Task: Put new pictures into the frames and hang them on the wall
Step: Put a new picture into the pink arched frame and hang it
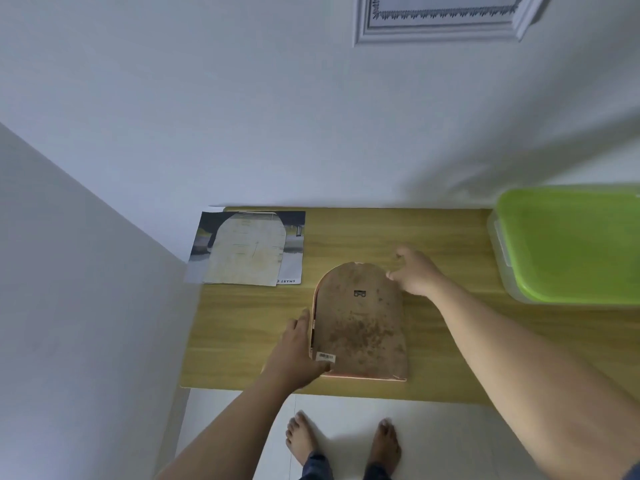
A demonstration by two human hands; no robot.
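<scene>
Head view: the face-down frame [360,323] lies between your hands. Your left hand [298,351] grips its side; your right hand [415,271], loosely curled, touches its rim.

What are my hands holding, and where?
The arched frame, back-up on the table: left hand grips its lower left edge; right hand touches its upper right curve, hold unclear.

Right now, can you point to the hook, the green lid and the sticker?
hook [360,294], head view, its metal middle.
green lid [571,244], head view, flat top.
sticker [326,357], head view, its middle.
</scene>
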